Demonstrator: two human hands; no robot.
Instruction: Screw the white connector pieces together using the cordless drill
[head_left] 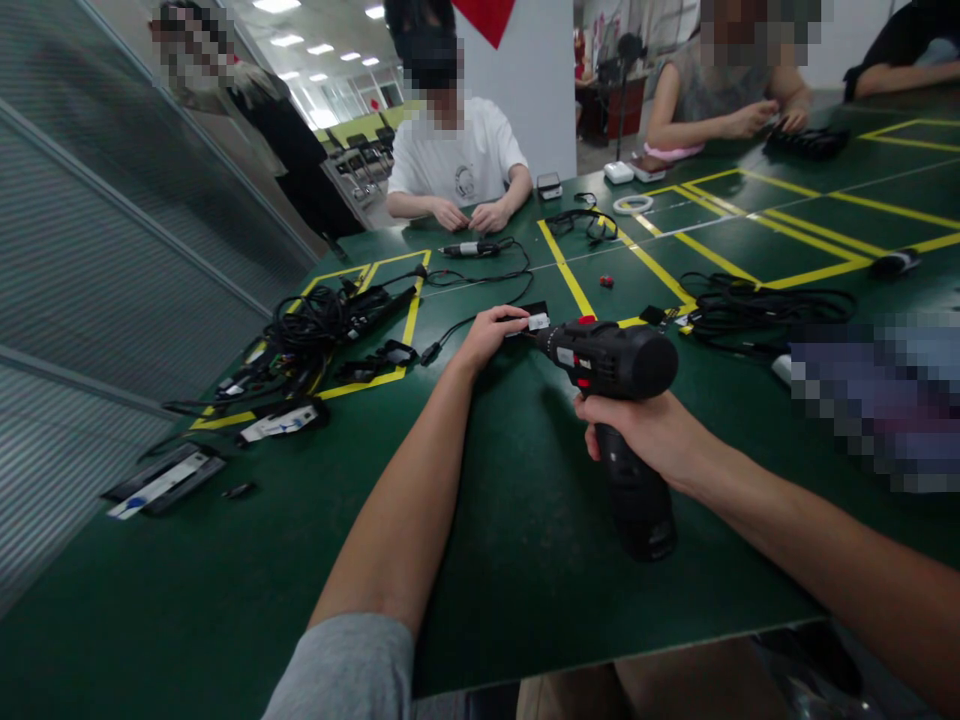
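My right hand [649, 435] is wrapped around the handle of a black cordless drill [607, 355] with red accents. The drill's tip points away from me, at a small black piece with a white label [538, 322]. Holding that piece against the table is my left hand [489, 335], fingers bent over its near left side. The drill's chuck partly covers the piece, so I cannot tell whether the bit touches it. A black cable with a plug [431, 352] runs close to my left hand.
Tangled black cables [322, 325] lie inside yellow tape at left, near flat black-and-white parts [169, 480]. Another cable coil [765, 310] is at right. Across the green table [510, 560], a pen-shaped tool [471, 249] lies before a person in a white shirt [457, 160]. Other people sit farther right.
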